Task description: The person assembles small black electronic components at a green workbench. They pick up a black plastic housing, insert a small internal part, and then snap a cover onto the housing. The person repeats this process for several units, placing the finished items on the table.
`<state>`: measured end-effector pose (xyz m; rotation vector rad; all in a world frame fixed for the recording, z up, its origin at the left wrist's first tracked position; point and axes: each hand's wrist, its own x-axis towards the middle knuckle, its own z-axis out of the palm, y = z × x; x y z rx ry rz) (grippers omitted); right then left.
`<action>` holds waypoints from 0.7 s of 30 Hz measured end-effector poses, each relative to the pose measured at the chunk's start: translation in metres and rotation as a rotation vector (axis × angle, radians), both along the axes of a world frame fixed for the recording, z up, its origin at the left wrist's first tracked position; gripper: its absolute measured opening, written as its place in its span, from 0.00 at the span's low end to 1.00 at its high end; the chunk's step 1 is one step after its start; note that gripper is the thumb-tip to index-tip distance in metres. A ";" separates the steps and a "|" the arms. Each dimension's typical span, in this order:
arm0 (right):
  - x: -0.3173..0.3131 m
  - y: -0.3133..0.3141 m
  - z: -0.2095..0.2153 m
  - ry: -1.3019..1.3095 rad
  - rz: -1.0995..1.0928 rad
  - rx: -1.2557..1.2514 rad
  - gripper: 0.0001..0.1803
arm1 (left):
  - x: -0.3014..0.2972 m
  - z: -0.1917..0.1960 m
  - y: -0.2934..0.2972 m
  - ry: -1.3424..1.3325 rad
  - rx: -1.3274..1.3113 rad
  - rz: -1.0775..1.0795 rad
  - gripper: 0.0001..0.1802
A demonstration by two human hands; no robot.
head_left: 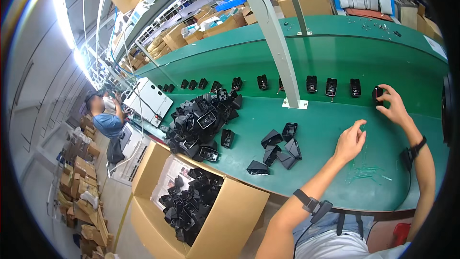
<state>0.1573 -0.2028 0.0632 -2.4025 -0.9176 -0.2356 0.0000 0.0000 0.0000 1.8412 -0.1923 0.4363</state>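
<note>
At the right end of the row on the green bench, my right hand (396,107) grips a small black plastic housing (376,95) between thumb and fingers. Nearer to me and to the left, my left hand (350,142) is closed, its thumb and forefinger together at the tip. What it pinches, if anything, is too small to make out. Several thin clear strips (366,174) lie on the bench below it. Other black housings, among them one with a red wire (331,87), stand in a line along the moving-belt-like far strip.
A large heap of black casings (203,120) covers the bench's left part, with a looser group (280,151) nearer the middle. An open cardboard box (239,213) of black parts stands before the bench. A grey post (273,38) rises between. A person (108,120) sits far left.
</note>
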 end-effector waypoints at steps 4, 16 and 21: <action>0.041 0.002 -0.048 -0.036 -0.062 -0.117 0.15 | -0.006 0.001 0.023 -0.049 0.114 0.037 0.13; -0.026 -0.104 -0.014 -0.279 -0.289 -0.236 0.29 | -0.033 0.056 0.104 0.180 1.020 0.981 0.29; -0.064 -0.280 -0.029 -0.393 -0.949 -0.392 0.31 | -0.055 0.076 0.124 0.199 0.724 0.962 0.30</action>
